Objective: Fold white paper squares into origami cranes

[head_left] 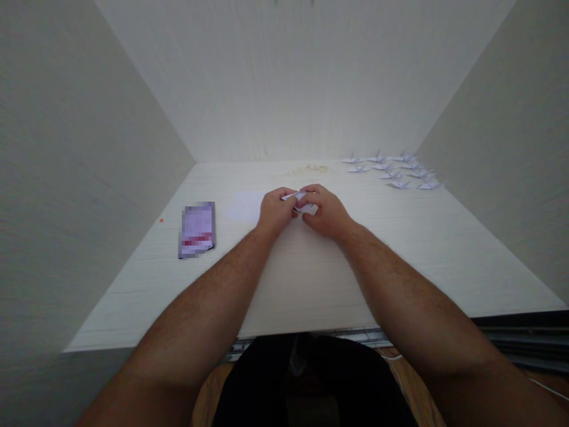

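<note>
Between my two hands, above the middle of the white table (306, 284), is a small piece of folded white paper (306, 203). My left hand (278, 210) grips its left side, thumb on top and fingers curled around it. On the other side my right hand (326, 209) pinches the paper, with the fingers over its top and the thumb lower down. The fingers cover much of the folds. A pale flat sheet of paper (243, 206) lies on the table just left of my left hand.
Several folded paper cranes (391, 175) stand in rows at the back right. A tablet-like object (197, 230), its surface pixelated, lies on the left. A small orange dot (162, 220) marks the left edge. Walls enclose the back and both sides. Brownish marks (315, 169) show near the back.
</note>
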